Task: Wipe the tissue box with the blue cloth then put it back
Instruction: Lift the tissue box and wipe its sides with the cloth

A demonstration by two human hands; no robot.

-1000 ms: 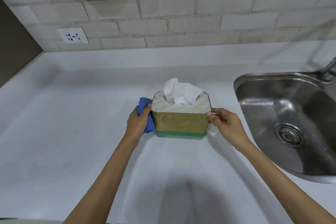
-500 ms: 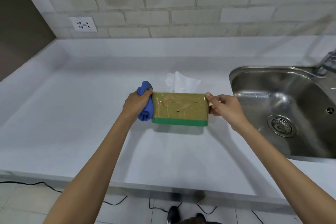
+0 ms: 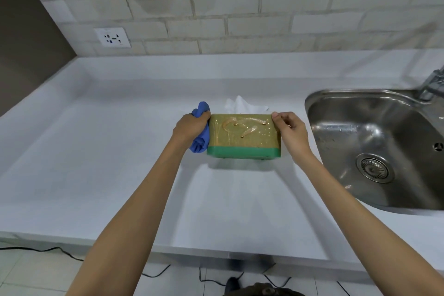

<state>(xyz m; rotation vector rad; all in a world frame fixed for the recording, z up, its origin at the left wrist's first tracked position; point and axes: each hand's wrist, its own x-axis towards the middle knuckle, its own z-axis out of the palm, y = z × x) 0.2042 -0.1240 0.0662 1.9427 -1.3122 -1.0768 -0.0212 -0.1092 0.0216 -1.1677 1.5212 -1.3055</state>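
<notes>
The tissue box (image 3: 243,134), gold with a green base band, is held up above the white counter (image 3: 96,151), its long side facing me. A white tissue (image 3: 242,104) sticks out of its far top. My left hand (image 3: 189,127) grips the bunched blue cloth (image 3: 200,139) and presses it against the box's left end. My right hand (image 3: 289,132) pinches the box's right end at the top corner. A shadow lies on the counter under the box.
A steel sink (image 3: 374,146) with a drain is set into the counter at the right, its tap (image 3: 432,84) at the far right. A wall socket (image 3: 112,37) sits on the brick wall behind. Black cables (image 3: 60,251) run over the floor below the counter edge.
The box has come up off the counter and tipped so that its side faces me instead of its top. Both hands kept their holds. My view has pulled back and the floor now shows.
</notes>
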